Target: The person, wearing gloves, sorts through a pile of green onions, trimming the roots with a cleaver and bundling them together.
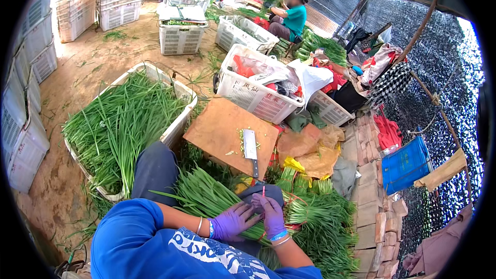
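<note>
Across my lap lies a bunch of long green chives [209,195]. My left hand [232,222], in a purple glove, is wrapped over the bunch and presses it against my legs. Close beside it, my right hand [270,216], also gloved in purple, has its fingers closed in a pinch. A thin pink-red strip [263,191], seemingly a tie, sticks up from those fingertips. Bunches of chives tied with red bands [315,214] are piled at my right. Ahead of me a cleaver [250,144] rests on a wooden board [227,124] with green and pale scraps.
A white crate full of loose chives [124,119] stands at my left. Beyond the board is a white crate of bags and cloths [258,90]. Bricks [367,201] and a blue container [405,165] line the right. A person in a green shirt [294,20] handles greens farther back.
</note>
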Demonstrator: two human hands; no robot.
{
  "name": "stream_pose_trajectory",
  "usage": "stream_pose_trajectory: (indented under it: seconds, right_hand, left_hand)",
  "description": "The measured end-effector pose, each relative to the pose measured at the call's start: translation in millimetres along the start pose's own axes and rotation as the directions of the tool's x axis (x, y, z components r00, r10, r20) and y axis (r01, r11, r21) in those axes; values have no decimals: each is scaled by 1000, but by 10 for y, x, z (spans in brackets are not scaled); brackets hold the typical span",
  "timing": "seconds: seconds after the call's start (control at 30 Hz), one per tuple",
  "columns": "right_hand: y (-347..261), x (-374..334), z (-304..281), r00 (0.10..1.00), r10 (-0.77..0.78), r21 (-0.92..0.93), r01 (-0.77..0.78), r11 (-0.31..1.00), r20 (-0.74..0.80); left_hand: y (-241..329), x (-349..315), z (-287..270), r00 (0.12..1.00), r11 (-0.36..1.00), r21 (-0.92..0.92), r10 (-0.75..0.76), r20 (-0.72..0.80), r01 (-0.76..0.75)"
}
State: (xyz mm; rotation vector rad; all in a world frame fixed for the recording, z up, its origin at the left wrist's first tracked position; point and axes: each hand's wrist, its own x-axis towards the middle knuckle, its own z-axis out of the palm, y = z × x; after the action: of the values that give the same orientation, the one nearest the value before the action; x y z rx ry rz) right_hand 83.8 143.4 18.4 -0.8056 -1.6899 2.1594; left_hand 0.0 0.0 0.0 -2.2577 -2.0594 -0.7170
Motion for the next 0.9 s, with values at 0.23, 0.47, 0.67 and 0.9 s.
stream_pose_trajectory:
  seconds: [0.23,0.47,0.67,0.9]
  right_hand:
    - [55,-33,-70,1000,2,-16,-2,1000,-9]
    - [83,62,-108,969,-154,-605,242,759,195]
    - [-209,-60,-13,917,-25,-827,370,424,398]
    - [-33,9,-267,953,-253,-805,280,522,167]
  left_hand:
    - [43,-9,12,1000,1000,-6,17,-2,-17]
    - [12,-175,-142,986,997,-12,72,-151,-75]
    - [-306,-345,-242,969,960,166,-204,-141,226]
    - [-349,-21,-359,936,917,344,-76,-344,201]
